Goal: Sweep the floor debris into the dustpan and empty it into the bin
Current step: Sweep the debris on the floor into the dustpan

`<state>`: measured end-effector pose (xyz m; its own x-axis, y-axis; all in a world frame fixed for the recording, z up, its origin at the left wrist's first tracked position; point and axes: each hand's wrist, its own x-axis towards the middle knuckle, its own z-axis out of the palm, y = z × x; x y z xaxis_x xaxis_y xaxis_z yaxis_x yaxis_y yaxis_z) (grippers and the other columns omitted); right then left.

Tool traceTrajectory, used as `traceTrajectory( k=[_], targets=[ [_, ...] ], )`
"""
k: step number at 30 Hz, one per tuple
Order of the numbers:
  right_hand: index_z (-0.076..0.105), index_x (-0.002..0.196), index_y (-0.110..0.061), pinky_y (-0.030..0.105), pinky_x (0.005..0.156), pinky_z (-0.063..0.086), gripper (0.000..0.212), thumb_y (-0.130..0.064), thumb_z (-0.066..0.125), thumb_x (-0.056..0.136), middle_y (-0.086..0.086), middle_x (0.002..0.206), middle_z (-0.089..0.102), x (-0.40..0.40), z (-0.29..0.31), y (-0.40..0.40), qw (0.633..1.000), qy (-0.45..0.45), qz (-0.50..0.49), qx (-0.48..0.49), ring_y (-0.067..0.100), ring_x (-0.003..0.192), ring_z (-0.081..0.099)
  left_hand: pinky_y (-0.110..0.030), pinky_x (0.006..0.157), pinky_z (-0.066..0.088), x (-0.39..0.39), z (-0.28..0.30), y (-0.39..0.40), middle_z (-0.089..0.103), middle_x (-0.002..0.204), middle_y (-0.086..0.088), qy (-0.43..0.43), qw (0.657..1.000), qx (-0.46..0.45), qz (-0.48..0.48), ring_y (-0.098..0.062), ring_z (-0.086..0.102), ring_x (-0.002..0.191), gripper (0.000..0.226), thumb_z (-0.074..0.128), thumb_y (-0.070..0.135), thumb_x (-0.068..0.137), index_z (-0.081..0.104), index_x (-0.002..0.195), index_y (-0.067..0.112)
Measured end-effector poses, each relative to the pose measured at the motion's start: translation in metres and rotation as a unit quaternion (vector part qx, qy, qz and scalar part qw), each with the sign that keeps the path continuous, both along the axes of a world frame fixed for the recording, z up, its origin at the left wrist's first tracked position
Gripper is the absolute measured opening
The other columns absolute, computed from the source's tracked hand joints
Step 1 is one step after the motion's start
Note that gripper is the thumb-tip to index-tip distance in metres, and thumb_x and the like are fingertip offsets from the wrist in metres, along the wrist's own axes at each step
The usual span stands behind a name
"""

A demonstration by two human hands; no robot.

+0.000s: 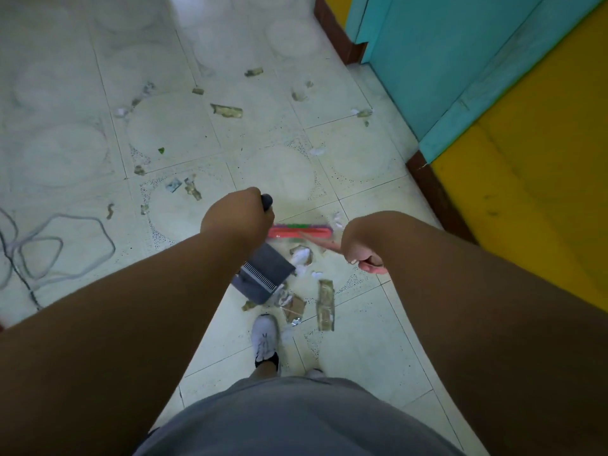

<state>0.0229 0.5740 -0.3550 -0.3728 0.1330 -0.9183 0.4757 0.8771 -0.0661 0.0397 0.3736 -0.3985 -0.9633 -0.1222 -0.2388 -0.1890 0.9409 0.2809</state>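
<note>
From above, the left hand (235, 218) grips the grey dustpan (263, 274) handle and the right hand (362, 250) clamps the pink broom (299, 232) — a small pile sits at the pan's mouth, but scraps (227, 110) lie scattered farther off; no bin visible.

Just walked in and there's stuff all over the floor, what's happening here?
A person is sweeping up. Their left hand grips the dark handle of a grey dustpan set on the tiled floor. Their right hand grips the handle of a pink broom, its head just beyond the pan. Torn paper scraps lie beside the pan near a white shoe, and more scraps are scattered farther off. No bin is in view.
</note>
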Motion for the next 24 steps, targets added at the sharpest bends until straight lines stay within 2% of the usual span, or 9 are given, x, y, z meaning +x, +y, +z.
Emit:
traceTrajectory(
  k=[4, 7, 10, 11, 13, 15, 18, 21, 24],
  targets=[
    [0.045, 0.079, -0.002, 0.013, 0.02, 0.028, 0.033, -0.018, 0.035, 0.107, 0.006, 0.025, 0.041, 0.028, 0.015, 0.024, 0.994, -0.097, -0.047, -0.037, 0.011, 0.015, 0.038, -0.031, 0.062, 0.037, 0.02, 0.005, 0.01, 0.045, 0.068, -0.002, 0.001, 1.0, -0.015, 0.008, -0.027, 0.051, 0.071, 0.025, 0.041, 0.032, 0.099, 0.052, 0.091, 0.011],
    [0.048, 0.072, -0.005, 0.015, 0.02, 0.033, 0.027, -0.002, 0.046, 0.099, 0.001, 0.025, 0.047, 0.044, 0.022, 0.033, 0.996, -0.01, 0.09, -0.016, 0.011, 0.016, 0.043, -0.03, 0.061, 0.038, 0.042, 0.01, 0.022, 0.047, 0.067, -0.003, 0.01, 0.999, -0.025, 0.017, -0.028, 0.052, 0.069, 0.025, 0.043, 0.03, 0.098, 0.053, 0.089, 0.01],
    [0.048, 0.072, -0.006, 0.014, 0.02, 0.031, 0.026, 0.0, 0.047, 0.098, -0.001, 0.024, 0.045, 0.063, 0.031, 0.057, 0.994, 0.018, 0.106, -0.033, 0.009, 0.015, 0.041, -0.029, 0.061, 0.04, 0.067, 0.017, 0.038, 0.049, 0.068, -0.006, 0.003, 0.999, -0.037, 0.019, -0.028, 0.052, 0.068, 0.025, 0.043, 0.027, 0.098, 0.054, 0.089, 0.007],
    [0.05, 0.077, -0.005, 0.011, 0.02, 0.029, 0.026, -0.005, 0.041, 0.101, -0.001, 0.024, 0.045, 0.069, 0.031, 0.071, 0.997, 0.008, 0.06, -0.052, 0.009, 0.014, 0.038, -0.03, 0.061, 0.04, 0.075, 0.018, 0.043, 0.049, 0.068, -0.006, 0.002, 0.999, -0.039, 0.021, -0.028, 0.052, 0.069, 0.024, 0.043, 0.027, 0.099, 0.053, 0.089, 0.007],
    [0.056, 0.103, -0.008, 0.011, 0.022, 0.027, 0.026, -0.017, 0.032, 0.106, 0.001, 0.031, 0.045, 0.083, 0.032, 0.092, 0.996, -0.027, -0.05, -0.066, 0.008, 0.015, 0.034, -0.031, 0.061, 0.039, 0.089, 0.019, 0.052, 0.048, 0.069, -0.005, 0.009, 0.999, -0.039, 0.024, -0.029, 0.052, 0.07, 0.024, 0.041, 0.028, 0.099, 0.051, 0.089, 0.008],
    [0.052, 0.117, -0.009, 0.01, 0.024, 0.026, 0.022, -0.019, 0.036, 0.105, 0.003, 0.049, 0.044, 0.086, 0.026, 0.106, 0.999, -0.007, -0.037, -0.015, 0.008, 0.019, 0.033, -0.032, 0.062, 0.039, 0.097, 0.02, 0.058, 0.047, 0.069, -0.005, 0.025, 0.998, -0.042, 0.029, -0.028, 0.052, 0.071, 0.024, 0.041, 0.029, 0.099, 0.051, 0.089, 0.009],
    [0.052, 0.095, -0.006, 0.009, 0.026, 0.028, 0.01, -0.012, 0.046, 0.1, 0.005, 0.061, 0.044, 0.09, 0.014, 0.119, 0.998, 0.054, -0.035, 0.0, 0.011, 0.025, 0.038, -0.032, 0.061, 0.038, 0.109, 0.022, 0.064, 0.049, 0.07, -0.005, 0.038, 0.998, -0.037, 0.028, -0.027, 0.052, 0.07, 0.024, 0.042, 0.03, 0.098, 0.051, 0.089, 0.009],
    [0.044, 0.076, -0.007, 0.01, 0.027, 0.028, 0.027, -0.016, 0.045, 0.102, 0.005, 0.054, 0.046, 0.091, -0.001, 0.123, 0.992, 0.049, -0.119, -0.002, 0.009, 0.026, 0.037, -0.032, 0.061, 0.039, 0.105, 0.023, 0.066, 0.051, 0.071, -0.006, 0.054, 0.998, -0.034, 0.02, -0.027, 0.055, 0.07, 0.025, 0.041, 0.031, 0.098, 0.052, 0.091, 0.009],
    [0.046, 0.071, -0.011, 0.016, 0.031, 0.039, 0.024, -0.005, 0.055, 0.092, 0.006, 0.065, 0.05, 0.08, -0.012, 0.114, 0.986, 0.129, -0.102, -0.013, 0.015, 0.05, 0.048, -0.031, 0.06, 0.04, 0.091, 0.02, 0.066, 0.052, 0.07, -0.005, 0.058, 0.998, -0.029, 0.01, -0.026, 0.055, 0.067, 0.027, 0.041, 0.033, 0.098, 0.053, 0.09, 0.011]
  ],
)
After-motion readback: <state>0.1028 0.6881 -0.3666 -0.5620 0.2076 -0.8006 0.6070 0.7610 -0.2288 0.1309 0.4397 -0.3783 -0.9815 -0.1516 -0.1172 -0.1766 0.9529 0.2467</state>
